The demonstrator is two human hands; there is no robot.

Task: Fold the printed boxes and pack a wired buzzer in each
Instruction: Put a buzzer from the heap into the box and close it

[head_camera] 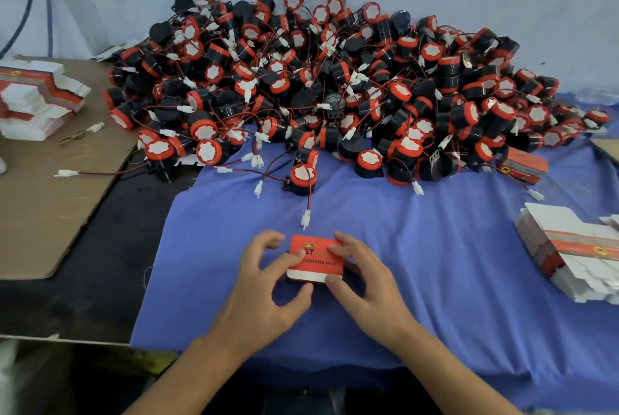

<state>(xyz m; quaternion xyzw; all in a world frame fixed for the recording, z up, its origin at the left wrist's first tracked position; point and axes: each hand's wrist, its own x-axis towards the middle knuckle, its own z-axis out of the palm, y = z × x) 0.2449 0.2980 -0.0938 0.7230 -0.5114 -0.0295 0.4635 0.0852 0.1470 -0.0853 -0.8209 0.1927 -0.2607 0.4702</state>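
Across the far half of the worktop (435,297), from ten to two o'clock, sprawls a heap of wired buzzers (318,79). At three o'clock lies a stack of flat printed boxes (576,254), another at nine o'clock (37,100). Near six o'clock, the left hand (264,294) and right hand (368,287) grasp a red printed box (316,259) between them, fingers pressing its top and near edge.

A heap of black-and-red wired buzzers (335,86) is piled behind the red printed cardboard box (316,259); stacks of flat white-and-red box blanks (569,250) are placed at either side.
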